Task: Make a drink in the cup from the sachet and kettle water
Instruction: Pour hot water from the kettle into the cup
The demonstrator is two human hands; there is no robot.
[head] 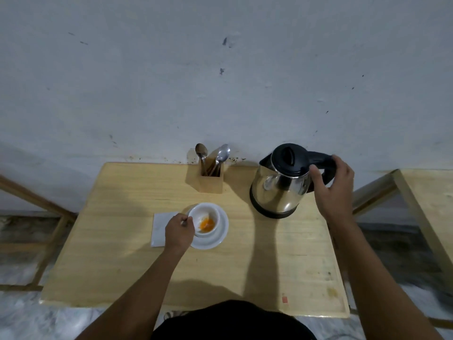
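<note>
A white cup (pixel 204 218) stands on a white saucer (pixel 219 238) in the middle of the wooden table (pixel 122 253). Orange powder (pixel 207 225) lies in the bottom of the cup. My left hand (pixel 178 233) is closed at the cup's left rim, pinching what looks like its handle. A steel kettle (pixel 279 190) with a black lid and base stands at the back right, spout toward the left. My right hand (pixel 334 190) wraps around its black handle. No sachet is clearly visible.
A white paper square (pixel 160 228) lies left of the saucer, partly under my hand. A wooden holder (pixel 211 181) with spoons stands at the back by the wall. A small red scrap (pixel 284 299) lies near the front edge. Another wooden table (pixel 431 204) stands to the right.
</note>
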